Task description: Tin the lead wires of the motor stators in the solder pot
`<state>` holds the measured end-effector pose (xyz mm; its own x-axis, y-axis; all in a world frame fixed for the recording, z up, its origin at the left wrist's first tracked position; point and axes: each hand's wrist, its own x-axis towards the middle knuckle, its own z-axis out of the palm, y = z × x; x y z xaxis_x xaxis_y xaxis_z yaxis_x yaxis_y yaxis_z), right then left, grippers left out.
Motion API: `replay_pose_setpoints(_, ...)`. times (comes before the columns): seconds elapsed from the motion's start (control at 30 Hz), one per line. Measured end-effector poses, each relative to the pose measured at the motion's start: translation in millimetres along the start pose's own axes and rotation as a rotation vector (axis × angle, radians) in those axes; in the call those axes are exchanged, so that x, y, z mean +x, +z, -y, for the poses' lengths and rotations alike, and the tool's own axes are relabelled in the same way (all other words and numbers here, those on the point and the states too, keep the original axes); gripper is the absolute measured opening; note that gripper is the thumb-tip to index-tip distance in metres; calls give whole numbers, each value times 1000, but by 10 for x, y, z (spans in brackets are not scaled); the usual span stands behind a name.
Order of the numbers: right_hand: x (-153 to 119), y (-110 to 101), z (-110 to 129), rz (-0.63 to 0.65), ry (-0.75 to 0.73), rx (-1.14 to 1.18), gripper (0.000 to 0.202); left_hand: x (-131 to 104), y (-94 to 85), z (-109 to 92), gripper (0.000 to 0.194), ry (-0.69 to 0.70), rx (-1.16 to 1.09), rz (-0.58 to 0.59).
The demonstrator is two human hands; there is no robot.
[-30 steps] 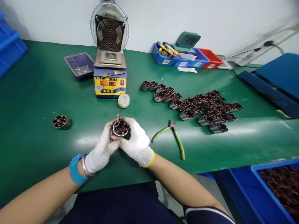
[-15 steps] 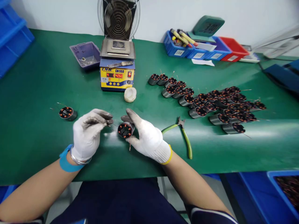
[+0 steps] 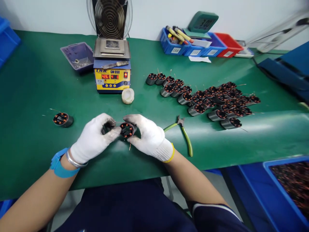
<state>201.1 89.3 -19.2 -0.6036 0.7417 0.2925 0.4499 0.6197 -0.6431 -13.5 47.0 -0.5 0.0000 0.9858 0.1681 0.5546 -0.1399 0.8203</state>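
In the head view my right hand (image 3: 147, 137), in a white glove, is closed round a motor stator (image 3: 127, 130), a dark metal cylinder with copper windings. Its wound end faces left and up towards me, and a copper lead hangs below it. My left hand (image 3: 96, 137), also gloved, is at the stator's left side. Its thumb and fingers pinch at a thin lead wire there; the fingertips partly hide the grip. Green-handled cutters (image 3: 184, 133) lie just right of my right hand. Another stator (image 3: 62, 120) lies alone on the left.
A green mat (image 3: 96, 175) covers the table. Several stators (image 3: 196, 109) lie grouped on the right. Behind are a soldering pot (image 3: 112, 75), a small white round container (image 3: 127, 96), a purple tray (image 3: 77, 56), and blue and red bins (image 3: 228, 45). A blue crate (image 3: 272, 174) stands lower right.
My left hand has moved in towards the stator, its thumb now close to the rim. My right hand keeps hold of the stator. The whole view has shifted, so the table things appear further left.
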Motion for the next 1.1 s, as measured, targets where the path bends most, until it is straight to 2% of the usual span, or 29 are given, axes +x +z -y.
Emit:
replay_pose_setpoints(0.07,-19,-23,31,29,24,12,56,-27,42,19,16,1,-102,26)
replay_pose_setpoints(0.1,-29,-45,45,39,48,21,57,-41,61,26,15,11,-171,-25)
replay_pose_setpoints(0.2,-13,-144,38,-5,148,42,58,-57,117,62,13,13,-407,-303)
replay_pose_setpoints(0.27,73,-219,-34,-79,212,38,57,-31,170,117,15,-6,-446,-399)
replay_pose_setpoints(0.3,142,-254,-89,-110,240,17,57,-8,206,153,16,-22,-414,-384)
replay_pose_setpoints(0.37,315,-314,-216,-137,299,-58,58,46,289,232,17,-78,-308,-265)
replay_pose_setpoints(0.43,497,-353,-332,-109,383,-138,62,95,367,298,22,-135,-242,-122)
replay_pose_setpoints(0.5,644,-366,-407,-43,487,-187,65,126,414,339,28,-155,-233,-51)
replay_pose_setpoints(0.67,803,-339,-440,82,624,-290,65,132,406,374,30,-141,-245,-26)
replay_pose_setpoints(0.9,908,-331,-508,79,613,-278,62,123,404,396,32,-87,-196,1)
replay_pose_setpoints(1.0,883,-318,-540,45,597,-237,62,129,399,383,34,-94,-190,1)
replay_pose_setpoints(1.1,800,-296,-536,-98,524,-215,63,133,387,359,37,-104,-196,3)
